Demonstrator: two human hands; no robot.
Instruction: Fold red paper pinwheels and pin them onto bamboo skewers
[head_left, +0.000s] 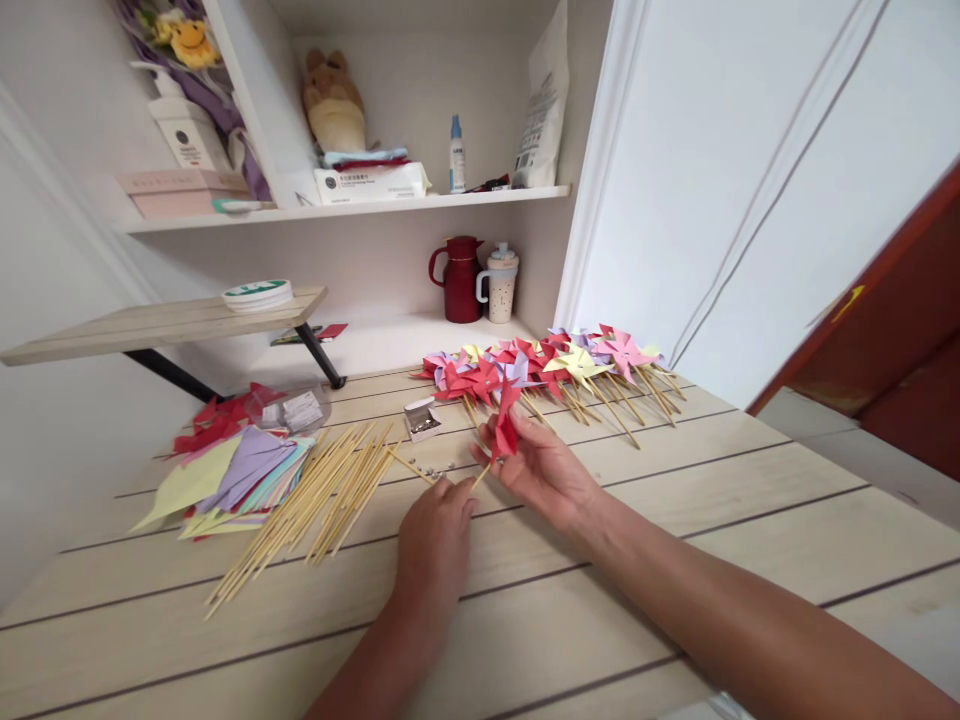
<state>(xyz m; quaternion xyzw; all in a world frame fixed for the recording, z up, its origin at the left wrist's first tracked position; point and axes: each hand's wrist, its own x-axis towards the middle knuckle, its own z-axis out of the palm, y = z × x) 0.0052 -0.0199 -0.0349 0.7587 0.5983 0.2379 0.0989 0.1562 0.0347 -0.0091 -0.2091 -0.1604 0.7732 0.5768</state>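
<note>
My right hand (546, 468) is closed on a red paper pinwheel (506, 420), held just above the wooden table (675, 520). My left hand (435, 535) pinches the lower end of the pinwheel's thin wooden stick (481, 476). Behind them lies a row of finished pinwheels (555, 365) in red, pink, yellow and purple, sticks pointing toward me. Small metal pins (442, 466) are scattered just left of my hands.
A bundle of bamboo sticks (315, 500) and a stack of coloured paper squares (240, 475) lie at the left. A small open pin box (421, 418) sits behind them. A red jug (459, 280) and a mug (501, 285) stand at the back under shelves.
</note>
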